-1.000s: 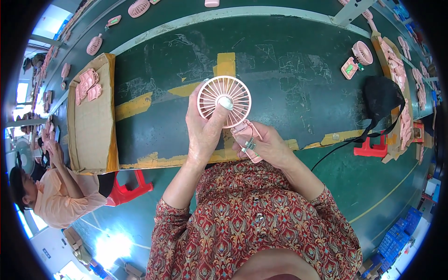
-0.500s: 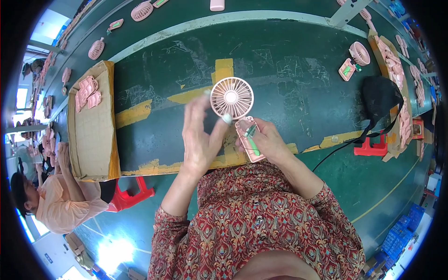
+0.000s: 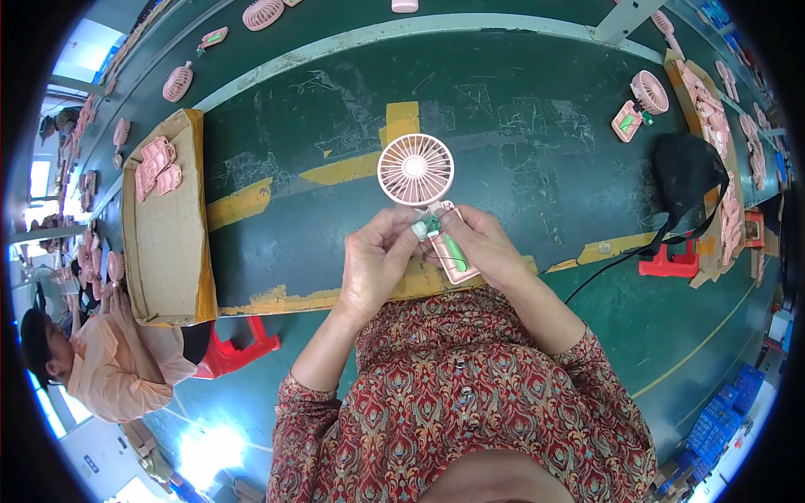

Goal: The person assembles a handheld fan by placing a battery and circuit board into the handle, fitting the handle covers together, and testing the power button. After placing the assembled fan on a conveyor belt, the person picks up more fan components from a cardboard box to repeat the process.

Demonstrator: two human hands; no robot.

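A pink handheld fan lies in front of me, its round slatted head point(image 3: 415, 169) pointing away. Its opened handle shell point(image 3: 454, 260) shows a green battery inside. My right hand point(image 3: 488, 250) grips the shell from the right, thumb near its upper end. My left hand point(image 3: 373, 258) pinches at the fan's neck with thumb and forefinger, beside a small green circuit board point(image 3: 432, 224). White covers sit on some left fingertips. What exactly lies between those fingertips is partly hidden.
A cardboard tray point(image 3: 172, 243) with pink shells stands at the left. Another opened fan point(image 3: 648, 94), a black bag point(image 3: 688, 180) and a box of pink parts point(image 3: 711, 126) are at the right. A raised rail point(image 3: 419, 28) crosses behind. A co-worker point(image 3: 109, 360) sits at far left.
My left hand has come in from beside the fan head to the neck and closed its fingertips there. The fan head has shifted slightly; my right hand still holds the handle shell.
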